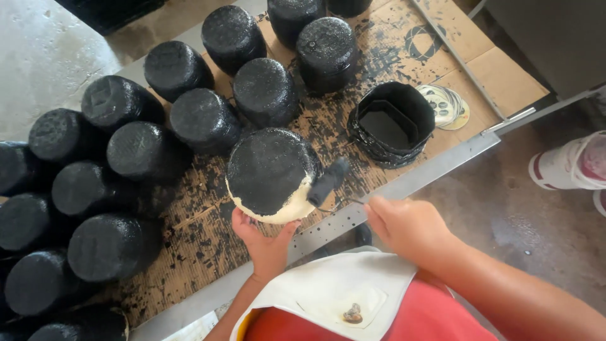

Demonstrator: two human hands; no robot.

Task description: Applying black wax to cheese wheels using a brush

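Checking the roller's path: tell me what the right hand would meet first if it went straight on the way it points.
The right hand points up-left along the small paint roller it holds. Straight on, it would first meet the half-blackened round pot steadied by the left hand, though depth is unclear.

- Flattened cardboard [499,76], pretty paint-splattered, covers a table with a metal edge rail [429,173].
- Bare grey concrete floor [524,221] on the right.
- Far left there's a pale, bright-lit surface [38,57].

head view, steeply down, close over cardboard-covered table [189,252]
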